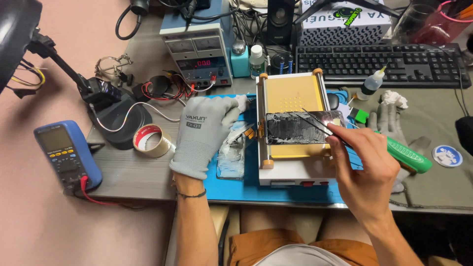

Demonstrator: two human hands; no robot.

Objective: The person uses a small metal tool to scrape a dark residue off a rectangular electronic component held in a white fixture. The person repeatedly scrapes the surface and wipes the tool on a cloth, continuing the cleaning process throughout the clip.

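Centrally, a cracked phone screen (295,129) lies across the yellow plate of a heating separator (291,93), flat so its adhesive can soften. Just right of it, the bare right hand (367,170) pinches tweezers (322,123) whose tips rest on the glass. Left of centre, the gloved left hand (204,130) lies loosely open, fingertips at the separator's edge, apparently steadying it. A blue mat (231,189) covers the worktop (128,172).

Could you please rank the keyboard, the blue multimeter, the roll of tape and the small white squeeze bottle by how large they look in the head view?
1. Keyboard, largest.
2. Multimeter.
3. Roll of tape.
4. Squeeze bottle, though it looks close in size to the tape, so their order is unsure.
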